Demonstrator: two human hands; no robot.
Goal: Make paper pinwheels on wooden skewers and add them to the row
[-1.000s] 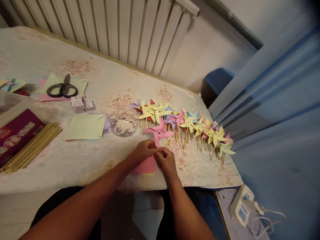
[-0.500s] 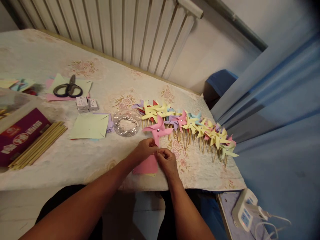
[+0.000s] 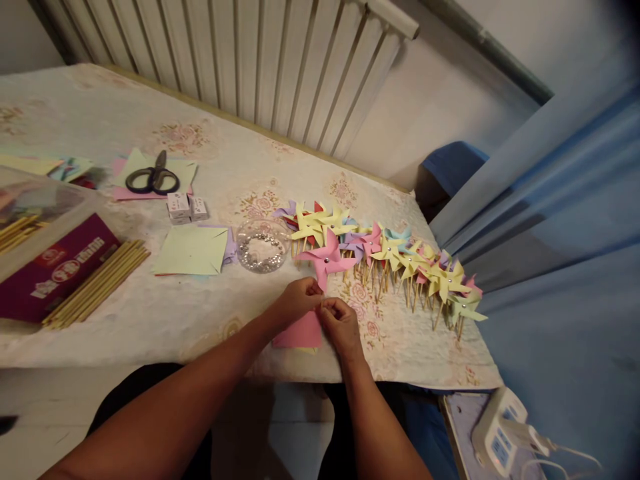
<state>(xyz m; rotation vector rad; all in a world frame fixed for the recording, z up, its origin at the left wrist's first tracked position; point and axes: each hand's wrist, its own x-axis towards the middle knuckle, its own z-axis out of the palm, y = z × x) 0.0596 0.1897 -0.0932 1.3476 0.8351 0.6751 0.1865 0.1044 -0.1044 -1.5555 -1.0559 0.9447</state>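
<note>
A pink paper pinwheel (image 3: 327,259) with a silver pin at its centre stands above my two hands. My left hand (image 3: 299,297) is closed just under its lower blade, fingers pinched at the stick. Close beside it, my right hand (image 3: 342,323) pinches the same thin stick lower down, most of which the fingers hide. Beneath my hands lies a pink paper sheet (image 3: 299,332) with a bit of yellow at its edge. Left of the pinwheel sits a clear round dish (image 3: 262,247) of silver pins.
Finished pinwheels (image 3: 410,261) lie in a row to the right. Leftward are light-green paper squares (image 3: 191,251), small white boxes (image 3: 186,207), scissors (image 3: 153,179) on paper, wooden sticks (image 3: 97,285) and a purple box (image 3: 60,267). A power strip (image 3: 500,430) stands at lower right.
The whole view has shifted, so things on the table appear slightly further right. Both hands keep their pinch at the pink pinwheel's stick, with little other visible movement.
</note>
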